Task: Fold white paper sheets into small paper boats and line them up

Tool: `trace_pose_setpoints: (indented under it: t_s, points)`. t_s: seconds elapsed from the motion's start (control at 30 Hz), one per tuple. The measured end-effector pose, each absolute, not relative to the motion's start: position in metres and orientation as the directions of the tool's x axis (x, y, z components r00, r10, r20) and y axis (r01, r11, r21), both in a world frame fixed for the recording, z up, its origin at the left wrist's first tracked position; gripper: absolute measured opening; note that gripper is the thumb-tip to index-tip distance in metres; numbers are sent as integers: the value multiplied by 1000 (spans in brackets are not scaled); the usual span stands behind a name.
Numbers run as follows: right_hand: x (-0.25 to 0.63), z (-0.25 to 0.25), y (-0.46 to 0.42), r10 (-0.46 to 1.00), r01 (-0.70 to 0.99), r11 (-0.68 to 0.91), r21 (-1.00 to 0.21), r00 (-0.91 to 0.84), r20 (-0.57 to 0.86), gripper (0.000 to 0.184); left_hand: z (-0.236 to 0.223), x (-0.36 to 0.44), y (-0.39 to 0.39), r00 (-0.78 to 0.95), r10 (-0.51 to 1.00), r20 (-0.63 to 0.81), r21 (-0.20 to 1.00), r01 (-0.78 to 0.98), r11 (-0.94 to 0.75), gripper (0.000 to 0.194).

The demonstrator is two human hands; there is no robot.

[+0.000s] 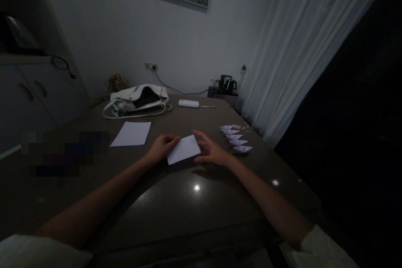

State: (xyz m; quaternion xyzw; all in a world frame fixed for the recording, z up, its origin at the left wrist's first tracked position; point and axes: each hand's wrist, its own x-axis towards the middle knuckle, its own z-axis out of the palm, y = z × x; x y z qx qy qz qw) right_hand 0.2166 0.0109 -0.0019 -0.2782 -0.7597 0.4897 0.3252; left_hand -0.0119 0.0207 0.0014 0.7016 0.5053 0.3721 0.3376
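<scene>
A small white sheet of paper (184, 149), rectangular with straight edges, is held just above the table. My left hand (161, 149) pinches its left edge, thumb on top. Beside the sheet's right edge is my right hand (212, 151), its thumb and fingers spread apart; whether a fingertip touches the paper I cannot tell. A stack of white paper (131, 134) lies flat to the left, beyond my left hand. On the right, several folded paper boats (238, 137) stand in a row, one behind another.
A white handbag (140, 98) sits at the back left of the dark glossy table (176, 209). Behind the sheet lies a white power bank (189, 103) with a short cable. Small pale scraps (240, 127) lie by the boats. A curtain (279, 50) hangs along the right side.
</scene>
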Motion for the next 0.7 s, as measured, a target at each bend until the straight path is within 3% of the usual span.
trace_pose_setpoints:
  t_s: [0.07,0.17,0.23,0.47,0.6,0.7]
  points:
    - [217,-1,10,735,177,473,-863,-620,275,79,1,-12,22,225,961,159,852,460,-249,53]
    - [219,-2,13,750,284,586,-759,-544,376,27,1,-10,21,276,954,115,875,427,-228,53]
    - [221,-3,17,781,331,593,-734,-460,424,14,2,-8,20,313,943,108,905,362,-224,56]
    - [225,-7,31,906,234,409,-882,-215,364,26,3,-5,17,283,957,69,993,69,-92,68]
    - [225,-8,29,942,224,290,-930,-237,237,30,7,-6,16,285,937,202,967,93,-237,51]
    - [225,-4,25,912,282,263,-923,-385,143,34,7,-9,17,282,928,246,957,81,-278,45]
